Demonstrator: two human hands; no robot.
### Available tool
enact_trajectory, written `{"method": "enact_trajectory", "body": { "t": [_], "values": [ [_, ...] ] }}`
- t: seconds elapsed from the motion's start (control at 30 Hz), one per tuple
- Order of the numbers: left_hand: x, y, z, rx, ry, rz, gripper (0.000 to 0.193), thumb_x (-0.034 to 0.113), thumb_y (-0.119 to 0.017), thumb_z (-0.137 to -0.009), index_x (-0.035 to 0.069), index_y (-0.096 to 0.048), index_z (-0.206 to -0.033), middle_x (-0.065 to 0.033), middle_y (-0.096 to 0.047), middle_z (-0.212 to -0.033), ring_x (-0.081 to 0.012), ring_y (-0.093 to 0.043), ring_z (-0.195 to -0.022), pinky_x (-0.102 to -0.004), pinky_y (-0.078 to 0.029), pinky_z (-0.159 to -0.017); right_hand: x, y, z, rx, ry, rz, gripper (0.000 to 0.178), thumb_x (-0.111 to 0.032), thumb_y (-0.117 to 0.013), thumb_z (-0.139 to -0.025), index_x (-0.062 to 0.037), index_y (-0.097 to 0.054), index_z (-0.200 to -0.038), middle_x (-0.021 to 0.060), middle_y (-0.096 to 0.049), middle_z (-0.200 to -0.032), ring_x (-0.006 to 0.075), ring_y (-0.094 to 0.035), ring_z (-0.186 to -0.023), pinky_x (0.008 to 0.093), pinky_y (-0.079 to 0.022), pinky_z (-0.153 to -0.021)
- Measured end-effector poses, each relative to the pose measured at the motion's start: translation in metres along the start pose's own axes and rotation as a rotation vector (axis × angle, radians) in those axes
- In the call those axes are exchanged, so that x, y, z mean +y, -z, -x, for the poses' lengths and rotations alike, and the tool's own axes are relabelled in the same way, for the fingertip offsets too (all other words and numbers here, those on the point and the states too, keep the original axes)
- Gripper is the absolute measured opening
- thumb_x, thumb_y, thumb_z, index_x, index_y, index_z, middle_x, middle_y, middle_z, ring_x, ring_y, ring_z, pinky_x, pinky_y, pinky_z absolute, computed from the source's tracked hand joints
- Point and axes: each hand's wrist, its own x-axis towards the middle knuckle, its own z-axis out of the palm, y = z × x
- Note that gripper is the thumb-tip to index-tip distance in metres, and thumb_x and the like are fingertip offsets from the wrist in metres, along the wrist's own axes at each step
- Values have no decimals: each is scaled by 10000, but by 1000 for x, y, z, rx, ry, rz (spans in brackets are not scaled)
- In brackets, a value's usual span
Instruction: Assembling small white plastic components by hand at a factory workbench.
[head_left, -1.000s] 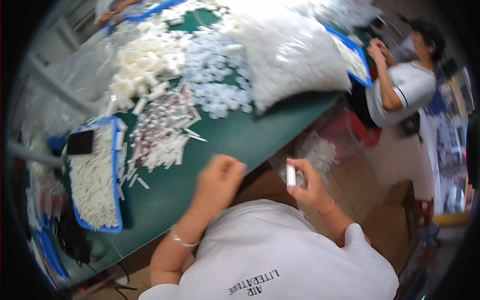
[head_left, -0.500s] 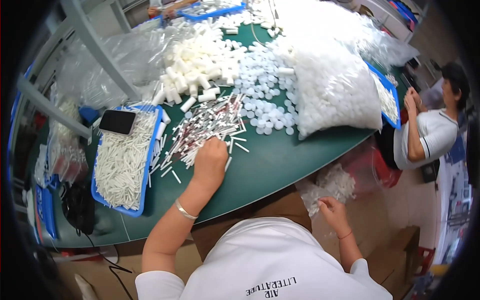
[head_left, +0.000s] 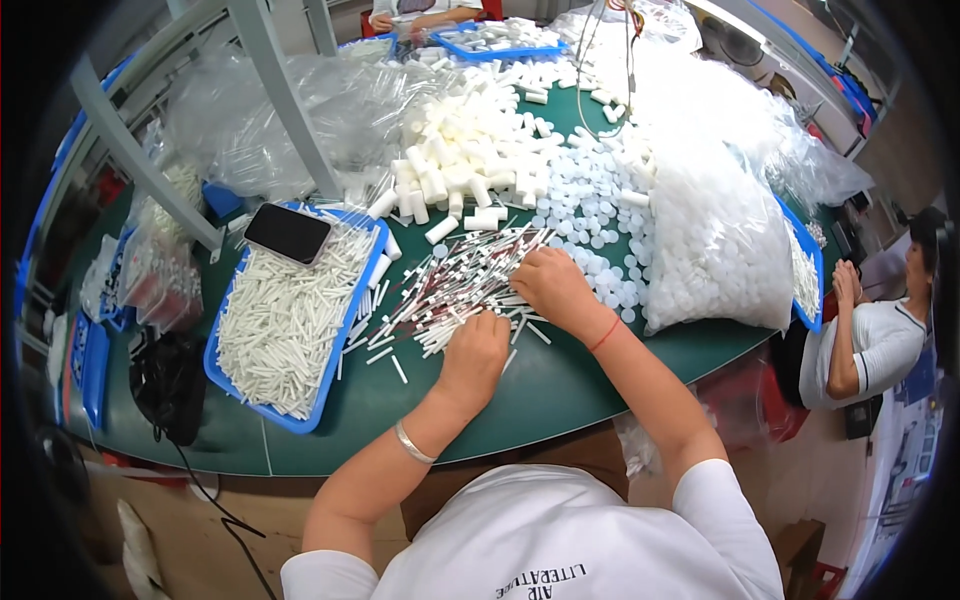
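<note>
Currently, left hand (head_left: 478, 360): placed at the near edge of the loose pile; its fingers are bunched narrowly, and whether a stick is pinched between them cannot be told.
Right hand (head_left: 553, 288): laid at the right side of the pile; its fingers are curled inward with the tips hidden, so what is grasped, if anything, cannot be told.
Loose pile of thin white sticks with dark red parts (head_left: 440, 297): spread on the dark green surface (head_left: 560, 395) directly before both hands; much is judged to be left here, with a few single sticks strayed nearer the person.
Blue plastic tray (head_left: 345, 330): set left of the pile and well filled with short white sticks (head_left: 280, 340); these are gathered, but whether they are finished or waiting stock cannot be told.
Black-screened phone (head_left: 288, 235): rested over the far end of the tray.
Cream-white solid cylinders (head_left: 440, 170): heaped beyond the pile, with many left loose.
Translucent bluish-white round pieces (head_left: 600, 205): scattered beyond the right hand, not gathered into a container.
Bulging clear plastic bag of whitish pieces (head_left: 720, 250): stood right of the round pieces; a large stock is judged to be left inside.
</note>
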Motion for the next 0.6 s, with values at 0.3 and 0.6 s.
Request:
{"method": "enact_trajectory", "body": {
  "t": [0.3,0.6],
  "values": [
    [1,9,-7,129,43,298,114,36,-629,-847,22,-600,-956,-136,-575,-871,-285,-602,-775,-356,-497,-670,0,23,-10,-169,-137,-183,83,-92,-611,-806,-22,-626,-847,152,-609,-786,327,-606,-776,410,-497,-712],
    [10,24,-10,-27,598,1161,183,106,-615,-933,-2,-645,-1077,-6,-616,-858,-49,-560,-682,-199,-470,-598,-45,64,16,196,-746,-1450,155,-61,-595,-915,28,-565,-1038,96,-647,-921,132,-633,-777,262,-528,-688]
  ]
}}
